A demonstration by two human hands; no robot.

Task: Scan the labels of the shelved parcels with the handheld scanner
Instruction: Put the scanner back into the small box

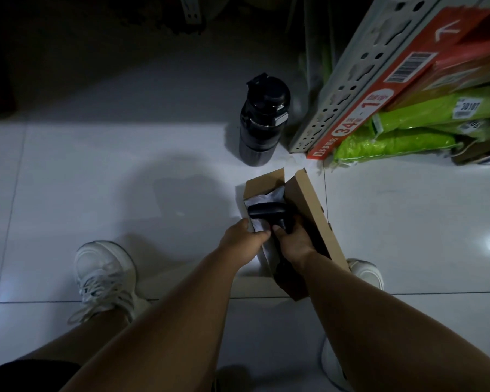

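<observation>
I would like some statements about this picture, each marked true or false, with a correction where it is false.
1. The right hand grips the scanner by its handle. True.
2. The scanner is over the open box. True.
3. The bottle lies on its side. False: it stands upright on the floor.
4. The left hand is on the green parcels. False: it is at the box's edge.
5. The parcels lie beside the shelf post. True.
</observation>
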